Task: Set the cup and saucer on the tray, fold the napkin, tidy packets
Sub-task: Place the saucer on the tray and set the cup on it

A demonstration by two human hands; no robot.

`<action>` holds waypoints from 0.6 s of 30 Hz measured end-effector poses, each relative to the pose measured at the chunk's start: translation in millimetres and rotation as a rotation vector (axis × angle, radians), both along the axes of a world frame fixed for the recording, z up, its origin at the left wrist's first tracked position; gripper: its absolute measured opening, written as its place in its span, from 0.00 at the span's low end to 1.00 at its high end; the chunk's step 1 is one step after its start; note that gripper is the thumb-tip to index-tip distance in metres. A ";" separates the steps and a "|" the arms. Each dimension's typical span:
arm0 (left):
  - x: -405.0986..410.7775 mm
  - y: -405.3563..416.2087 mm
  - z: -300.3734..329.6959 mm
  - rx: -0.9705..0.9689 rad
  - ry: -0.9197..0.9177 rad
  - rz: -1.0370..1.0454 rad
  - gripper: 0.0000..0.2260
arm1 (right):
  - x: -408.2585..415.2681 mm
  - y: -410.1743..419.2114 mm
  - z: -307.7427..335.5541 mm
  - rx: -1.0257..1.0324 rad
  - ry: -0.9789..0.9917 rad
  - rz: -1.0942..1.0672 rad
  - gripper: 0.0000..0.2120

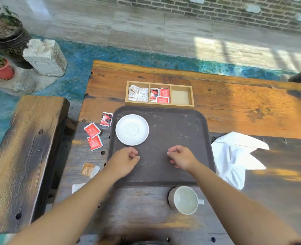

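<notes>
We saw a long wooden table [234,103] with a wooden bench [22,165] along its left side. On the table sat a dark brown tray [172,124], rounded corners, near edge towards us. Right of the tray, touching its right rim, lay a white napkin [238,156], crumpled and unfolded, partly in sun. Just beyond the tray's far rim stood a wooden organizer box [159,104] with three compartments: pale packets [138,93] in the left one, red packets [159,95] in the middle one, the right one bare.

Both forearms reached in over the tray. The left hand [126,160] hovered over the tray's near-left part, fingers curled loosely together, holding nothing we could see. The right hand [181,156] hovered over the tray's middle, fingers likewise curled in, gripping nothing. Neither touched the saucer.

The white saucer [132,129] sat on the tray's far-left area, flat, with no cup on it. The cup [184,200] was off the tray, on the table just past its near edge, tipped on its side with the mouth towards us, handle to the right.

Left of the tray lay loose packets: a red-and-black packet [106,119] beside the rim, two red loose packets [93,137] nearer, an orange-brown packet [89,169] and a white packet [78,187] partly under the left forearm.
</notes>
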State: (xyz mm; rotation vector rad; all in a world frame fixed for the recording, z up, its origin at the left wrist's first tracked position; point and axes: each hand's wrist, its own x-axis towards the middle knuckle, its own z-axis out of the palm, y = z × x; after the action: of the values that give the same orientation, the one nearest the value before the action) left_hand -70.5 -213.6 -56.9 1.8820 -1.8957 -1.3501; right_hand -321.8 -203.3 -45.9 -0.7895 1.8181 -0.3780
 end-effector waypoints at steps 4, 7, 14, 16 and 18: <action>-15.8 39.8 0.0 -0.044 -0.013 -0.188 0.13 | -25.4 50.7 8.2 -0.010 0.048 -0.042 0.02; -26.8 64.5 -2.1 -0.079 -0.115 -0.359 0.20 | -41.0 88.0 11.9 -0.029 0.084 -0.027 0.04; -39.3 105.7 -13.6 -0.083 -0.348 -0.596 0.33 | -55.2 153.6 15.3 0.014 0.100 -0.049 0.18; -39.4 111.4 -16.7 -0.069 -0.388 -0.625 0.35 | -57.0 163.1 13.9 0.023 0.093 -0.056 0.20; -38.6 115.2 -18.9 -0.061 -0.424 -0.646 0.36 | -56.6 170.3 14.0 0.037 0.033 -0.102 0.18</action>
State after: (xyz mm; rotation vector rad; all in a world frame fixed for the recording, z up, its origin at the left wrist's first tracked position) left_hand -109.1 -98.4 -75.8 1.6893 -2.8992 -1.0423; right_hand -378.4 -33.0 -31.9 -0.6834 1.8956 -0.3982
